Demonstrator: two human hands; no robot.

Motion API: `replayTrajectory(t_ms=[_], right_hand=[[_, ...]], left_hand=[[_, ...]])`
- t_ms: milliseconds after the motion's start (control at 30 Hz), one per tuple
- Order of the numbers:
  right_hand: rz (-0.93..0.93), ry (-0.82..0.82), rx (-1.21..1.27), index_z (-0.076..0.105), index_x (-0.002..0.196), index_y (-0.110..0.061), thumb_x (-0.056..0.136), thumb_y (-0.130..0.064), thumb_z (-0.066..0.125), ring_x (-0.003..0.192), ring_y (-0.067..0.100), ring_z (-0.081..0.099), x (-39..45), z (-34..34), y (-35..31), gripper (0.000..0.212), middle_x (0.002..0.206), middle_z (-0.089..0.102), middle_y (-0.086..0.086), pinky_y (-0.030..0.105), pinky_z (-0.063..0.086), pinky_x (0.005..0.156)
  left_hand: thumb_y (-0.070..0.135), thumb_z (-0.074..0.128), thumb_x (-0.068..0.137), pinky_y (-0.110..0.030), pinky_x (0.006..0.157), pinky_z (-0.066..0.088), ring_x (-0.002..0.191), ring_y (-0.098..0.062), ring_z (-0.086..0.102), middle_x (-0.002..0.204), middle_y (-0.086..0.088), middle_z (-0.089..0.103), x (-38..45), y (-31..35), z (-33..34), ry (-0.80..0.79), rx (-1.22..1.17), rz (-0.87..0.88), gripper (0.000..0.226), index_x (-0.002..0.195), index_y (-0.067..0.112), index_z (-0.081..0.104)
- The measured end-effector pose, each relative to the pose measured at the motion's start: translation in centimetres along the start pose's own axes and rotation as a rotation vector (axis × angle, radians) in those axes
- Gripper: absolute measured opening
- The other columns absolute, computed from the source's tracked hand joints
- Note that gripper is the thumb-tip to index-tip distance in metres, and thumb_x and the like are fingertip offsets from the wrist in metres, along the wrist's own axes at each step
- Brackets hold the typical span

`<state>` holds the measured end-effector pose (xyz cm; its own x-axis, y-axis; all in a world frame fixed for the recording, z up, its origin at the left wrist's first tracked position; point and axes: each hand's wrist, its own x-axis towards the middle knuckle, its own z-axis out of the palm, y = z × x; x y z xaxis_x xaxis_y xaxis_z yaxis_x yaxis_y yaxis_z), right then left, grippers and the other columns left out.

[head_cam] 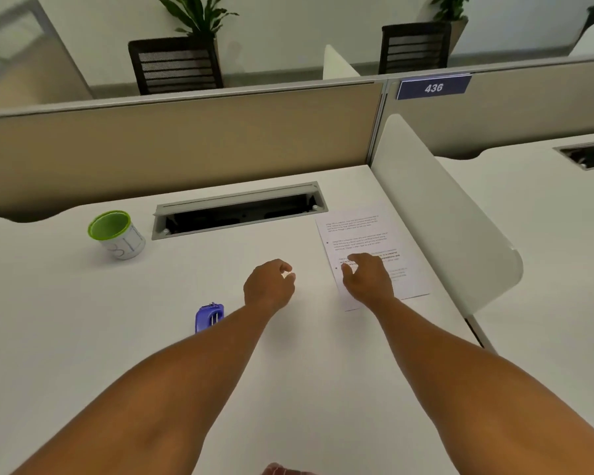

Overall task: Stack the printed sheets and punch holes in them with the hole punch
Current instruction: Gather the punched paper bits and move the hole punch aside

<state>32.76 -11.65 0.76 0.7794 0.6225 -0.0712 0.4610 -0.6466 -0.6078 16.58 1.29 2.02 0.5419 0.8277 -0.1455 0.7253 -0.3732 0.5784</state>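
While right hand (367, 281) hovered over printed sheets (374, 248), fingers curled apart, left hand (270, 286) loosely closed, empty — risk: sheets skewing under one-handed drag; hole punch (209, 317) untouched.

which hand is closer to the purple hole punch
Left. The left hand is just up and right of the hole punch, not touching it; the right hand is farther right, over the printed sheets.

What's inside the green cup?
The green cup shows only its bright green inner wall, and nothing pokes out above its rim. Its bottom is hidden by the near wall, so something small might lie there.
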Motion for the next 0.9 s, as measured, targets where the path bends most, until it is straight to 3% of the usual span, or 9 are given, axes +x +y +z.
replayTrajectory(t_ms=[433, 600, 733, 900], right_hand=[[-0.147, -0.096, -0.105, 0.053, 0.134, -0.015, 0.095, -0.036, 0.049, 0.135, 0.02, 0.038, -5.8, 5.1, -5.0, 0.044, 0.142, 0.051, 0.0, 0.04, 0.037, 0.107], [-0.198, -0.151, -0.154, 0.044, 0.141, -0.015, 0.097, -0.036, 0.045, 0.143, 0.02, 0.026, -7.6, 7.6, -6.2, 0.049, 0.152, 0.038, 0.002, 0.042, 0.033, 0.11], [-0.244, -0.184, -0.187, 0.038, 0.145, -0.014, 0.099, -0.037, 0.041, 0.147, 0.022, 0.017, -8.6, 9.6, -6.9, 0.052, 0.158, 0.028, 0.003, 0.042, 0.03, 0.112], [-0.272, -0.222, -0.212, 0.032, 0.148, -0.016, 0.1, -0.042, 0.036, 0.15, 0.021, 0.008, -9.7, 12.1, -7.4, 0.055, 0.161, 0.019, 0.0, 0.039, 0.024, 0.116]], left_hand=[[0.041, 0.045, 0.099, -0.035, 0.108, 0.039, 0.133, -0.019, 0.047, 0.145, 0.006, 0.051, -3.9, -7.8, -4.4, 0.086, 0.14, -0.004, 0.045, 0.143, 0.03, 0.047], [0.028, 0.034, 0.103, -0.039, 0.11, 0.036, 0.135, -0.025, 0.045, 0.147, -0.002, 0.048, -4.6, -10.7, -5.3, 0.115, 0.243, 0.003, 0.044, 0.146, 0.021, 0.041], [0.018, 0.037, 0.101, -0.041, 0.108, 0.036, 0.138, -0.025, 0.039, 0.152, -0.006, 0.039, -4.9, -12.6, -5.6, 0.07, 0.321, -0.017, 0.043, 0.144, 0.015, 0.04], [0.023, 0.04, 0.1, -0.04, 0.101, 0.042, 0.133, -0.026, 0.046, 0.158, -0.002, 0.031, -5.3, -14.7, -5.5, 0.032, 0.152, -0.159, 0.049, 0.148, 0.017, 0.032]])
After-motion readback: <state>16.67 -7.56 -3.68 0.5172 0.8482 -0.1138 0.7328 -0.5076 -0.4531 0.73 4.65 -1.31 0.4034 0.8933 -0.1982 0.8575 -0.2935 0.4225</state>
